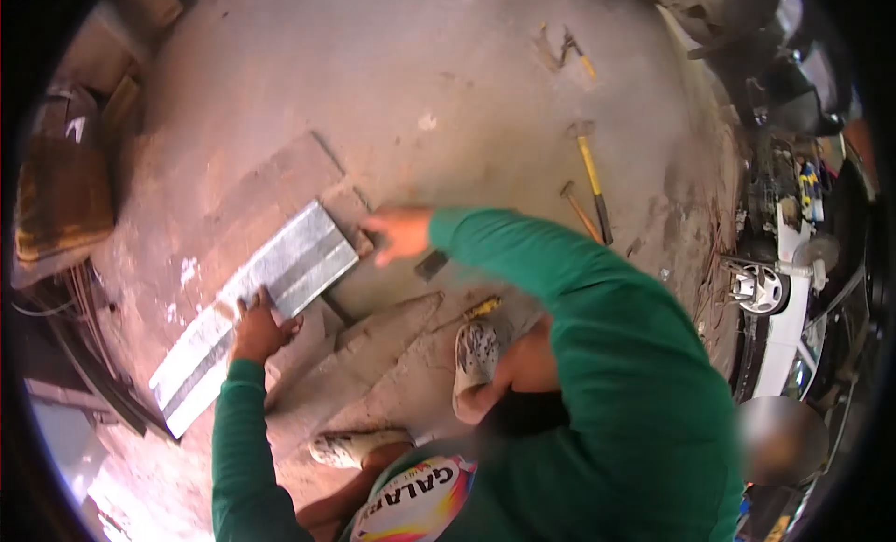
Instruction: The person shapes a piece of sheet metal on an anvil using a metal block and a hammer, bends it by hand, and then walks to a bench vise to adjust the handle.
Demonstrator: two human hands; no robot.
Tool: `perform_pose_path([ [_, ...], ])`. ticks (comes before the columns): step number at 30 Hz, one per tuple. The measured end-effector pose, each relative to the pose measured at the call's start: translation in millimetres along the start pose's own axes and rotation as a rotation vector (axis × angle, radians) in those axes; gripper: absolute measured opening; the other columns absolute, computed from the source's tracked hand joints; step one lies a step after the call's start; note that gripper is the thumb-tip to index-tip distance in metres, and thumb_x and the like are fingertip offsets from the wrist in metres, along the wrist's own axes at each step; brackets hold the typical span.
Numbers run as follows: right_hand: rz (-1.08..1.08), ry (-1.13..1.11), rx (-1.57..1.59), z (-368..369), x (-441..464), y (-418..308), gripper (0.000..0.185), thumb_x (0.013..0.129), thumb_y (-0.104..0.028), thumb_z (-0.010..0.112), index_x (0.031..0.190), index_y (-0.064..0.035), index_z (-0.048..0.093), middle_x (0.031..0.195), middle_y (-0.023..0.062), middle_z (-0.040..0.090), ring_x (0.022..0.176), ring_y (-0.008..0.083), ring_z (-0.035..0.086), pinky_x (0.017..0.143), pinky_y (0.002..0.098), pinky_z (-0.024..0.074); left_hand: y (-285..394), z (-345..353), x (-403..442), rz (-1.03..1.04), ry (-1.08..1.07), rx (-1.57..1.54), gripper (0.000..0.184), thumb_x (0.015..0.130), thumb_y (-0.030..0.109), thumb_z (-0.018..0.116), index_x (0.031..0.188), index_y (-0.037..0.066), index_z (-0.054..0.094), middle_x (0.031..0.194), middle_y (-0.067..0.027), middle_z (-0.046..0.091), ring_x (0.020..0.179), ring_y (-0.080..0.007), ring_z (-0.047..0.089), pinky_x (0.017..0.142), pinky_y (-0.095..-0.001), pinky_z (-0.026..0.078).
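Note:
A long silvery folded metal sheet [294,255] lies at a slant on the ground, with darker bands along it. My left hand [259,334] grips its near edge about midway, the fingers on top and the thumb by the edge. Just beyond the sheet's right end is my right hand [401,234], slightly blurred, its fingers apart and nothing visible in them. A small dark block [430,265] lies close below that hand. Brown flat pieces [303,169] lie behind the sheet, and something box-like beneath it is partly hidden.
On the floor to the right are a yellow-handled hammer [590,169], a smaller wooden-handled hammer [583,213] and a yellow-handled tool [585,64]. A yellow object [483,308] lies by my foot. Rusty metal [61,201] stands left; car parts and a wheel [756,288] stand right.

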State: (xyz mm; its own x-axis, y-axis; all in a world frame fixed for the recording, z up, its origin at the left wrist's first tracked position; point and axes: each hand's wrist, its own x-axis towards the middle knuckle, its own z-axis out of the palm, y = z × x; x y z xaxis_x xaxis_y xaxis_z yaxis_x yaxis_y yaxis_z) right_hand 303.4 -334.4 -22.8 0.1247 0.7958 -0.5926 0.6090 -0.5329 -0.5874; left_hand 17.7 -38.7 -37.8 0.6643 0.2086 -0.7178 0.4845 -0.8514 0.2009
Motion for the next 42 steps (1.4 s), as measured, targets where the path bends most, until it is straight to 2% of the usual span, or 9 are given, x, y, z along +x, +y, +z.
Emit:
perform_pose_path([
  [7, 0.801, 0.520, -0.158, -34.9, -213.9, 249.8, 0.077, 0.098, -0.043, 0.072, 0.155, 0.0039, 0.053, 0.153, 0.0297, 0.059, 0.141, 0.0428, 0.058, 0.120, 0.0489, 0.0471, 19.5, -23.9, -5.2, -0.057, 0.010, 0.003, 0.128, 0.082, 0.068, 0.085, 0.168, -0.008, 0.028, 0.152, -0.0381, 0.056, 0.151, -0.0574, 0.044, 0.122, -0.0534, 0.045],
  [10, 1.167, 0.306, 0.076, 6.1, -294.4, 319.1, 0.073, 0.102, -0.038, 0.068, 0.156, 0.0064, 0.050, 0.151, 0.0316, 0.059, 0.141, 0.0422, 0.057, 0.119, 0.0489, 0.0470, 20.9, -27.8, 11.8, -0.028, -0.058, 0.071, 0.128, 0.077, 0.070, 0.088, 0.164, -0.008, 0.036, 0.145, -0.0385, 0.062, 0.142, -0.0566, 0.053, 0.114, -0.0544, 0.051],
  [14, 0.766, 0.462, 0.328, 85.9, -262.9, 226.2, 0.068, 0.102, -0.029, 0.066, 0.161, -0.0011, 0.045, 0.155, 0.0303, 0.056, 0.143, 0.0443, 0.055, 0.122, 0.0501, 0.0436, 32.2, -34.7, 21.5, 0.037, -0.035, 0.223, 0.107, 0.068, 0.068, 0.094, 0.137, -0.008, 0.062, 0.107, -0.0298, 0.077, 0.098, -0.0473, 0.076, 0.087, -0.0536, 0.062],
  [17, 0.125, 0.648, 0.212, 130.1, -183.4, 159.1, 0.073, 0.092, -0.014, 0.074, 0.160, -0.0088, 0.049, 0.157, 0.0266, 0.052, 0.147, 0.0436, 0.050, 0.118, 0.0506, 0.0476, 45.9, -15.4, 27.1, 0.124, 0.094, 0.170, 0.088, 0.072, 0.043, 0.098, 0.139, -0.003, 0.063, 0.121, -0.0248, 0.076, 0.110, -0.0463, 0.074, 0.093, -0.0547, 0.060],
  [24, 0.021, 0.512, -0.097, 114.5, -121.1, 131.2, 0.048, 0.090, -0.014, 0.073, 0.137, -0.0094, 0.062, 0.143, 0.0236, 0.058, 0.133, 0.0397, 0.061, 0.104, 0.0511, 0.0553, 82.8, -25.7, 32.0, -0.029, -0.029, 0.140, 0.109, 0.070, 0.023, 0.096, 0.162, -0.005, 0.043, 0.131, -0.0282, 0.074, 0.118, -0.0441, 0.073, 0.104, -0.0475, 0.058],
  [30, 0.144, 0.440, 0.365, 73.5, -141.5, 147.8, 0.025, 0.093, -0.018, 0.077, 0.114, -0.0090, 0.067, 0.103, 0.0166, 0.073, 0.095, 0.0423, 0.072, 0.084, 0.0520, 0.0566, 99.8, -44.3, 65.8, 0.021, -0.226, 0.345, 0.100, 0.070, 0.030, 0.098, 0.152, -0.008, 0.055, 0.128, -0.0321, 0.073, 0.119, -0.0458, 0.073, 0.103, -0.0481, 0.059],
  [35, -0.153, 0.638, 0.443, -9.1, -151.0, 110.9, 0.023, 0.094, -0.021, 0.078, 0.105, -0.0042, 0.065, 0.098, 0.0173, 0.073, 0.096, 0.0430, 0.071, 0.083, 0.0544, 0.0543, 288.4, -97.8, 44.9, 0.302, -0.020, -0.433, 0.079, 0.084, 0.015, 0.090, 0.154, -0.001, 0.058, 0.134, -0.0250, 0.073, 0.116, -0.0269, 0.075, 0.100, -0.0378, 0.059],
  [40, -0.280, 0.659, 0.741, -56.2, -137.6, 118.7, 0.020, 0.097, -0.020, 0.072, 0.110, -0.0045, 0.070, 0.111, 0.0217, 0.071, 0.102, 0.0365, 0.070, 0.090, 0.0497, 0.0559, 345.8, -138.5, 25.0, 0.365, 0.064, -0.381, 0.038, 0.100, 0.023, 0.079, 0.134, 0.008, 0.076, 0.110, -0.0170, 0.081, 0.096, -0.0240, 0.076, 0.090, -0.0389, 0.059],
  [42, -0.035, 0.885, -0.221, -57.6, -160.1, 217.9, 0.054, 0.106, -0.038, 0.066, 0.144, 0.0000, 0.063, 0.148, 0.0272, 0.062, 0.135, 0.0481, 0.059, 0.115, 0.0503, 0.0484, 299.9, -162.9, 9.6, 0.212, 0.052, -0.266, 0.039, 0.096, 0.033, 0.083, 0.126, 0.008, 0.078, 0.104, -0.0232, 0.078, 0.087, -0.0306, 0.073, 0.088, -0.0419, 0.058],
])
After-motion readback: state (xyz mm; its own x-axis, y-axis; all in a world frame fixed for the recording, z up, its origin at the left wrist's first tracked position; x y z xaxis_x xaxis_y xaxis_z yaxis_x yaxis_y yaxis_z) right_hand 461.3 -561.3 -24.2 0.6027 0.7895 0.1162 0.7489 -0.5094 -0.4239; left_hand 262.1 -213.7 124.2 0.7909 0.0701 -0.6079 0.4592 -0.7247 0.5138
